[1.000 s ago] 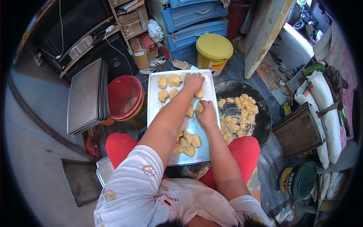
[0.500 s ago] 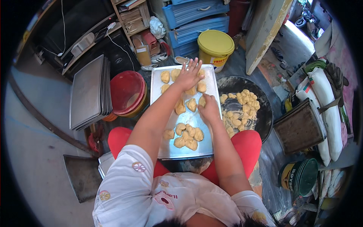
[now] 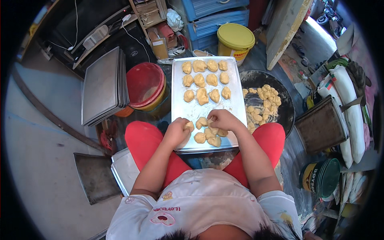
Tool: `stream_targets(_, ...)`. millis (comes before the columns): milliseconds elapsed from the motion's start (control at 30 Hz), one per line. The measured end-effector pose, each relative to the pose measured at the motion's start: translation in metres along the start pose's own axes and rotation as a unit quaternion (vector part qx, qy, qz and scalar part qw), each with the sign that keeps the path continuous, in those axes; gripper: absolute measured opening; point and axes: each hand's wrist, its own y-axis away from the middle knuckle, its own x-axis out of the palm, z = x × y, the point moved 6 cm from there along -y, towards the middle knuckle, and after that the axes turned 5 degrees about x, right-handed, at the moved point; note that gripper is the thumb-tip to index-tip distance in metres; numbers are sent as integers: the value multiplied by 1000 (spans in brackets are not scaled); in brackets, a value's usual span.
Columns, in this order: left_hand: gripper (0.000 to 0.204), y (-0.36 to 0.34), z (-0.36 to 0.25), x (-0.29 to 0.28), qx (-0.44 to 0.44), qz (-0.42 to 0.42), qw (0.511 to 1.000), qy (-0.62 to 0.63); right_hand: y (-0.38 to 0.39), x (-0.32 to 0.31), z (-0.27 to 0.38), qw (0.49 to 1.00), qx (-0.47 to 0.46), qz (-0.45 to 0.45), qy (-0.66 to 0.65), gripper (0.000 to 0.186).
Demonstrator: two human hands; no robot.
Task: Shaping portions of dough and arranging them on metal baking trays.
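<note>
A shiny metal baking tray (image 3: 180, 110) lies across my lap, on top of other trays. Rows of pale yellow dough pieces (image 3: 212, 80) sit on its far half, and a loose cluster of dough pieces (image 3: 214, 141) lies on its near half. At the near left edge, my left hand (image 3: 177, 133) is closed with its fingertips on one dough piece (image 3: 189, 126). My right hand (image 3: 225, 121) bends over the cluster's far right side, fingers pinched on another dough piece (image 3: 211, 122), which they partly cover.
Right of the tray stands a wide black basin (image 3: 287, 104) with many small dough lumps. A lidded yellow bucket (image 3: 236, 36) is beyond. To the left are a red basin (image 3: 138, 90) and stacked trays (image 3: 102, 84). A green bucket (image 3: 324, 178) stands at right.
Both hands have come back from the tray's far half to the near cluster. The dough at the far end now lies uncovered in rows. The whole view has shifted slightly.
</note>
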Motion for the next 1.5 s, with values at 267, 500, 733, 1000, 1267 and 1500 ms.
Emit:
stream_targets(267,38,-16,3,-8,62,-179,982,-10,-9,-10,-9,970,25,-210,-120,21)
stream_targets(500,32,-27,3,3,60,-151,982,-96,-5,-2,-6,970,28,-239,-12,18)
stream_targets(733,26,-40,-6,14,69,-205,967,-134,-3,7,-6,959,-5,-281,50,20)
stream_targets(1000,28,-19,-44,6,202,-239,942,-124,29,5,-23,990,45,-75,115,48)
stream_targets(1267,22,-45,-30,21,118,-212,955,-172,32,-42,-42,932,100,-343,-68,31)
stream_targets(1500,13,-58,-39,33,172,-215,923,-268,30,-28,-29,947,125,-279,101,28)
